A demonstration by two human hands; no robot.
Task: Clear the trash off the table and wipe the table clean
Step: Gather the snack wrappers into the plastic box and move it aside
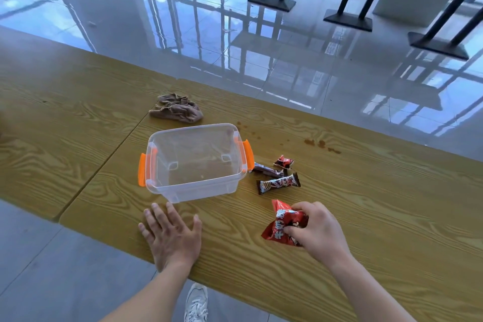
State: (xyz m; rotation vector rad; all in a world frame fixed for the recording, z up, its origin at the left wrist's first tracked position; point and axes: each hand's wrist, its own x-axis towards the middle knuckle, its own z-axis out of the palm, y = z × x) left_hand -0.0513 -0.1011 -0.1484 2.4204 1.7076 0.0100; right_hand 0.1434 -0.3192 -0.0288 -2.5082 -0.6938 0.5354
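Note:
My right hand (317,230) is closed around a crumpled red snack wrapper (281,225) near the front of the wooden table (366,204). My left hand (172,235) lies flat and open on the table, just in front of a clear plastic bin with orange latches (156,146), which holds nothing. Right of the bin lie a brown bar wrapper (278,183), a darker wrapper (266,170) and a small red scrap (284,161). A crumpled brown cloth (176,111) rests behind the bin. Brown stains (320,144) mark the table beyond the wrappers.
A second table (52,117) butts against this one on the left, with a seam between them. Glossy tiled floor lies beyond the far edge, with black table bases (349,19) at the back right. My white shoe (196,303) shows below the near edge.

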